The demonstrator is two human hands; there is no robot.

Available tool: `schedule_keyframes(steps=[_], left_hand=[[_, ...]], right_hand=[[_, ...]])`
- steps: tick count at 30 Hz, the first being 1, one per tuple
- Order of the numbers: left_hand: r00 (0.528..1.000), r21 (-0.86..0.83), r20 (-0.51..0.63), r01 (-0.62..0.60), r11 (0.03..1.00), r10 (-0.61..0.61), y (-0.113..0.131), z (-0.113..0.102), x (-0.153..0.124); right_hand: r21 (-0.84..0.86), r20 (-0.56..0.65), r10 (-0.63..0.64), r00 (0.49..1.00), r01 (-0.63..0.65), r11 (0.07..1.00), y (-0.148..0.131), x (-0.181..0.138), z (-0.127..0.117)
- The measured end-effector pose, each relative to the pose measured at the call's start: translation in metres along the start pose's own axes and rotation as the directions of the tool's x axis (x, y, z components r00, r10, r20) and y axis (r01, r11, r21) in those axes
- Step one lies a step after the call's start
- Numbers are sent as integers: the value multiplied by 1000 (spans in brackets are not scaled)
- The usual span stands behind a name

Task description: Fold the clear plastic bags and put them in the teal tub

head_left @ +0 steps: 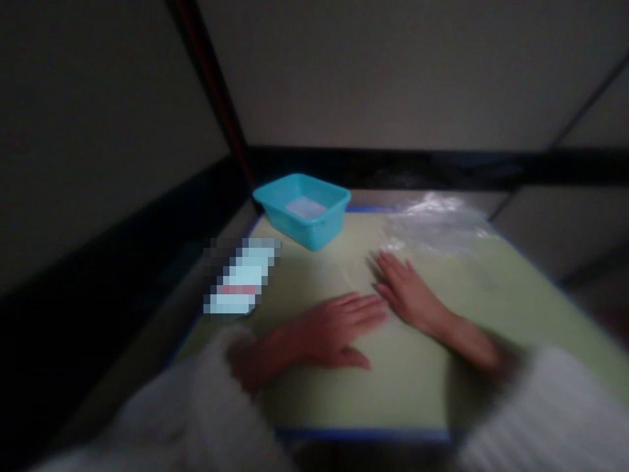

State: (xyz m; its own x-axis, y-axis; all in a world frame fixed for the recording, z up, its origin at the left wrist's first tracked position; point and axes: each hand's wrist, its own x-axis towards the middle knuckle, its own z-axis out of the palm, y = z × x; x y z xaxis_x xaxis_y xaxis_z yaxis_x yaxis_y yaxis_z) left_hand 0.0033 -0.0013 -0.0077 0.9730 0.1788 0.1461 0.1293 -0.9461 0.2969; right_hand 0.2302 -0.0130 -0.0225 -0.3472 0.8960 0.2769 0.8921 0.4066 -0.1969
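- Left hand (334, 331) and right hand (407, 292) seem flat on the table (417, 400), fingers extended, holding nothing visible, perhaps for pressing.
- Clear plastic (437, 226) lies just beyond the right fingertips, perhaps for easy reach.
- Blue basket (299, 227), farther left, perhaps leaves them room.

Near the far left corner of the table (354, 406) I see a turquoise basket (328, 229) with something pale (305, 208) inside, too blurred for me to name. Along the left edge I get a bright, pixelated oblong (248, 272) with a red bar across it. Past the far edge I make out a dim wall (417, 78), a black band (304, 157) running low along it, and a dark reddish strip (211, 72) slanting down toward the far left corner.
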Motion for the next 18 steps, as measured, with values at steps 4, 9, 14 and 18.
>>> schedule_keyframes(steps=[4, 9, 14, 18], left_hand=[[1000, -3, 13, 22, 1000, -22, 1, -2, 0], [999, -7, 27, 22, 1000, -22, 5, -4, 1], [994, -13, 63, 91, 996, -90, -4, -10, -9], [969, -10, 43, 243, 970, -242, -24, -23, -23]], right_hand=[[-32, 20, 17, 1000, -17, 999, 6, -1, 6], [-30, 21, 8, 1000, -7, 1000, 11, -3, 10], [-3, 2, -4, 1000, 4, 1000, 13, -4, 10], [8, 5, 9, 1000, -9, 1000, 11, -4, 8]])
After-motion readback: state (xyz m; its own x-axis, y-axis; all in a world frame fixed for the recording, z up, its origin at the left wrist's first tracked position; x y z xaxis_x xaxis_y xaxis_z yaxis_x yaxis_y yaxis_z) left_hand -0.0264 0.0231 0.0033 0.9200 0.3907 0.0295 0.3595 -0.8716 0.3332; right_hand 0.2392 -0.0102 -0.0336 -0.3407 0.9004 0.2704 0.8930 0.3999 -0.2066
